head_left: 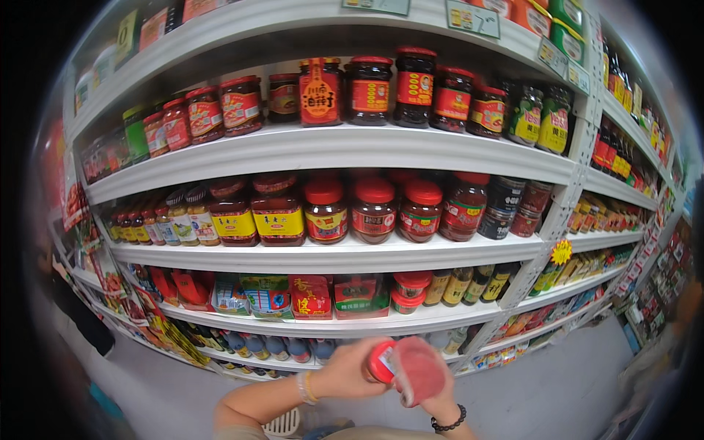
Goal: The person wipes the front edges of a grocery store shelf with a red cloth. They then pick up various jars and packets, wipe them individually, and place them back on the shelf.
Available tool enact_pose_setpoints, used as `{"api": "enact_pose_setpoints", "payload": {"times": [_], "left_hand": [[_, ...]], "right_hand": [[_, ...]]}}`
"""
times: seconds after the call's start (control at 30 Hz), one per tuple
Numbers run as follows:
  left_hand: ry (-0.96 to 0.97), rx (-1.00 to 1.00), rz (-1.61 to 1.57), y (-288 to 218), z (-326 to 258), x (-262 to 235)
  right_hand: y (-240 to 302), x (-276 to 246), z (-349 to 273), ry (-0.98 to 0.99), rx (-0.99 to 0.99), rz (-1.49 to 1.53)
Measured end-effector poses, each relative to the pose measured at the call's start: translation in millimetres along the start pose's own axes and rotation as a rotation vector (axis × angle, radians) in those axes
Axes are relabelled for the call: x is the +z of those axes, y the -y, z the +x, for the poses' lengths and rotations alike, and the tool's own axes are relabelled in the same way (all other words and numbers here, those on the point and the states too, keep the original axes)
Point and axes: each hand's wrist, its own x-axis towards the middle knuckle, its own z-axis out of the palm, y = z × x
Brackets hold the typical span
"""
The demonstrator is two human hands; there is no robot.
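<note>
My left hand [346, 372], with a pale bracelet on its wrist, is closed around a small jar [381, 361] with a bright red lid. The jar is tilted, and most of its body is hidden by my fingers. Beside it, my right hand [438, 400] grips a dull red cloth [423, 372] with a pale edge, which lies up against the jar. A dark beaded bracelet [449, 419] circles my right wrist. Both hands are in front of the lower shelves and slightly blurred.
White shelves [330, 254] curve across the view, packed with sauce jars [373, 210], bottles [458, 286] and sauce pouches [265, 295]. Shelving continues to the right past a perforated upright [578, 158]. Below is the grey floor [513, 392]. Part of another person [84, 308] shows at the left.
</note>
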Motion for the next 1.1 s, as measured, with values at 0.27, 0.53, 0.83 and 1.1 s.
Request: {"api": "enact_pose_setpoints", "payload": {"times": [0.27, 0.53, 0.83, 1.1], "left_hand": [[-0.642, 0.336, -0.01, -82.5, 44.2, -167.8], [-0.887, 0.342, 0.573, -136.4, 119.8, -293.4], [-0.826, 0.24, 0.831, -137.8, 163.8, -321.5], [-0.729, 0.051, 1.145, -129.6, 182.8, -319.8]], "right_hand": [[-31.8, -1.5, -46.2, -0.213, 0.345, 0.258], [-86.7, 8.9, -92.9, -0.147, 0.481, 0.475], [-67.3, 12.5, -103.6, -0.149, 0.617, 0.552], [-124.3, 17.0, -130.2, -0.055, 0.525, 0.504]]}}
